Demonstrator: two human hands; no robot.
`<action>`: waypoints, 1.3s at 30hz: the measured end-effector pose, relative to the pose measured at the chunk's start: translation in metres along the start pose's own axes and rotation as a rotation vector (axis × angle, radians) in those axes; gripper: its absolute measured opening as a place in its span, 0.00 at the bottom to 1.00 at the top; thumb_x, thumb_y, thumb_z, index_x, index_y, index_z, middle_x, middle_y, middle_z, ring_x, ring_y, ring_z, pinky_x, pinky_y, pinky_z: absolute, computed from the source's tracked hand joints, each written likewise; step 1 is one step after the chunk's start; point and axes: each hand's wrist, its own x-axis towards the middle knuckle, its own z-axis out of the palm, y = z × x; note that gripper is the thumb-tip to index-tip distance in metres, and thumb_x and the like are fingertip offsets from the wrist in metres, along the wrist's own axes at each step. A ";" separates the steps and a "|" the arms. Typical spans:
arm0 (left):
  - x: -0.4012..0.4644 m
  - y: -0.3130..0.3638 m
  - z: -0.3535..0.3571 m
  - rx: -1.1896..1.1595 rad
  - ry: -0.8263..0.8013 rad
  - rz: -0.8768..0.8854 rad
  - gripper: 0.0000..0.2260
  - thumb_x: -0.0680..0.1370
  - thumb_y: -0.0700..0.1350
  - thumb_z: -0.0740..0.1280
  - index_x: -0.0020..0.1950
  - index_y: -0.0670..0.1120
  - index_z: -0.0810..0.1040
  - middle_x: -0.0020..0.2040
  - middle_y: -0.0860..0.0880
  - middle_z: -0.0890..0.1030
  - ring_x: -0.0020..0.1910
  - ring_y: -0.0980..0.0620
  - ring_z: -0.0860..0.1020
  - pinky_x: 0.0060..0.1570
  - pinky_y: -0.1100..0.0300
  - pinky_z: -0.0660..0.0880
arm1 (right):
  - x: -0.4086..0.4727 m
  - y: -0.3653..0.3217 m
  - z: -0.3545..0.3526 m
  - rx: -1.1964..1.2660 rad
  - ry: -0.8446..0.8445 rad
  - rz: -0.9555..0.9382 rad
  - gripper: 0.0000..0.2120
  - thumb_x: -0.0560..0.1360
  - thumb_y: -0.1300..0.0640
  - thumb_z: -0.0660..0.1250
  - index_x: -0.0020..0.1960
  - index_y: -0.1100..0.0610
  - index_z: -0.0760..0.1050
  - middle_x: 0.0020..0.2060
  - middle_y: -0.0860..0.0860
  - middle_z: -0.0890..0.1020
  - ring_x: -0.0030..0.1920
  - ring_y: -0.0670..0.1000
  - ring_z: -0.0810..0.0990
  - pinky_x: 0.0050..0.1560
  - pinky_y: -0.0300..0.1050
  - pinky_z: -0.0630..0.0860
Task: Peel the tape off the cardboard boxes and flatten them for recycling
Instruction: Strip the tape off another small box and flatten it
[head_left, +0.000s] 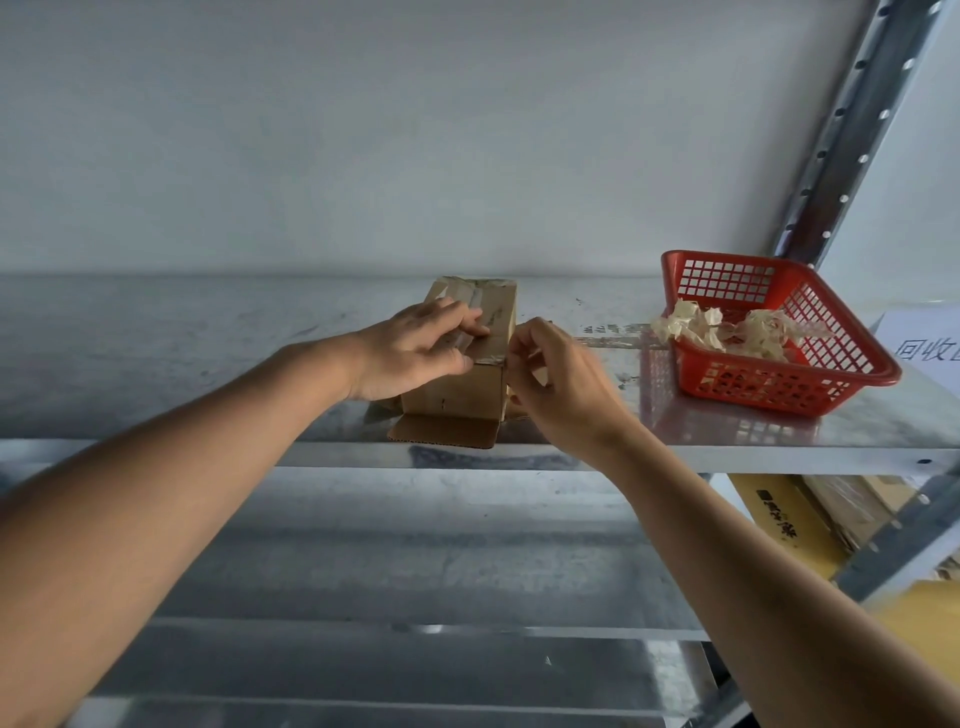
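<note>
Cardboard box pressed by left hand.

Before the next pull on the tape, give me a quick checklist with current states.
1. Cardboard box steadied: ok, the left hand rests on its top with fingers spread over the tape.
2. Tape end gripped: cannot tell, the right hand is curled at the box's right edge, but what its fingers hold is hidden.
3. Box seated on the metal shelf: ok, though its open bottom flap reaches the front edge.
4. Red basket for scraps within sight: ok, to the right, already holding peeled tape scraps.
5. Top tape removed: not ok, strips remain on the box.
</note>
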 end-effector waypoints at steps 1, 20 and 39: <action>0.000 -0.001 0.000 0.010 0.001 0.004 0.24 0.80 0.59 0.61 0.76 0.56 0.68 0.81 0.58 0.59 0.79 0.63 0.50 0.73 0.59 0.50 | 0.000 0.000 0.000 0.002 -0.012 -0.001 0.03 0.81 0.61 0.64 0.48 0.58 0.73 0.42 0.51 0.81 0.41 0.54 0.81 0.42 0.58 0.78; 0.000 0.001 0.003 0.024 0.022 -0.043 0.26 0.76 0.61 0.58 0.75 0.61 0.67 0.81 0.62 0.58 0.80 0.64 0.44 0.74 0.60 0.47 | 0.015 -0.023 -0.024 0.490 -0.038 0.605 0.10 0.72 0.59 0.80 0.45 0.67 0.84 0.38 0.62 0.87 0.41 0.59 0.88 0.45 0.52 0.86; 0.002 -0.004 0.004 0.035 0.066 0.002 0.16 0.85 0.51 0.62 0.73 0.56 0.69 0.81 0.55 0.62 0.81 0.56 0.52 0.70 0.58 0.51 | 0.008 -0.025 0.008 0.175 -0.006 0.463 0.11 0.82 0.56 0.64 0.45 0.61 0.78 0.37 0.59 0.83 0.44 0.64 0.83 0.49 0.64 0.81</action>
